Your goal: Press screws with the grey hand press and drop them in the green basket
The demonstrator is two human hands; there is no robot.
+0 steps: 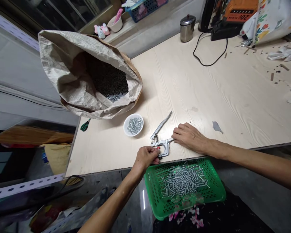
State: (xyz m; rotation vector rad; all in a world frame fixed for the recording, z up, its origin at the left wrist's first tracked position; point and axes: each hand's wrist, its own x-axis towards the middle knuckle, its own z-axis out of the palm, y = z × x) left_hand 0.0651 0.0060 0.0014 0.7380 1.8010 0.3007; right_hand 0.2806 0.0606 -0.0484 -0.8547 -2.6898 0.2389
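A pair of grey metal snap-fastener pliers lies on the table near its front edge, its upper handle sprung up and apart from the lower one. My left hand is closed in a pinch at the jaw end, beside a small red part; what the fingertips hold is hidden. The fingers of my right hand are curled on the end of the lower handle. Just behind my left hand is a white bowl of small silvery metal pieces. A green basket holds many thin metal screw-like pieces below the table edge.
A large open woven sack of small metal pieces stands at the back left. Green-handled scissors lie by the left edge. Farther back are a metal canister, a black cable and an orange power tool.
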